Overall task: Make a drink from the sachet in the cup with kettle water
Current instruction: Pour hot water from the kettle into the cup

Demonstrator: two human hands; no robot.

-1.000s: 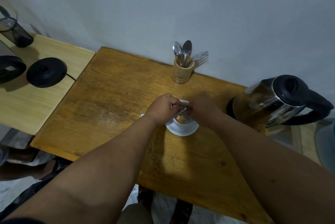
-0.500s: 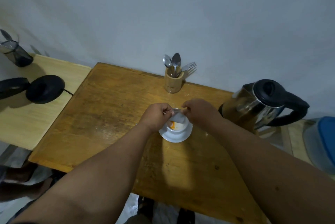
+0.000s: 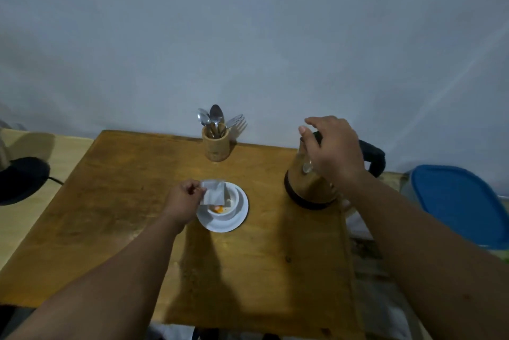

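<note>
Far left, a black round base (image 3: 23, 180) sits on a paler side surface, clear of the work. On the wooden counter (image 3: 124, 215) the left hand (image 3: 184, 200) is closed in a pinch on the upper left corner of the sachet (image 3: 214, 193). The sachet hangs mouth-down over the white cup (image 3: 224, 206), its long axis near upright and its lower edge at the cup's rim. Orange powder shows at the bottom of the cup, which stands on a white saucer (image 3: 234, 224) near the counter's middle. Behind it, against the wall, a wooden holder (image 3: 216, 145) carries spoons and a fork.

Right of the cup, well apart from it, stands the kettle (image 3: 303, 185), its black handle (image 3: 373, 156) turned to the far right. The right hand (image 3: 334, 151) is nearer the kettle. It hovers over the lid with fingers spread and loosely curled, closed on nothing; contact with the lid cannot be confirmed. The handle lies to the right of this grip and slightly beyond it.

Judgement: the sachet is emptied or nearly so; the next move requires the right hand to shift rightward onto the handle. A blue-lidded container (image 3: 454, 202) stands at the far right.
</note>
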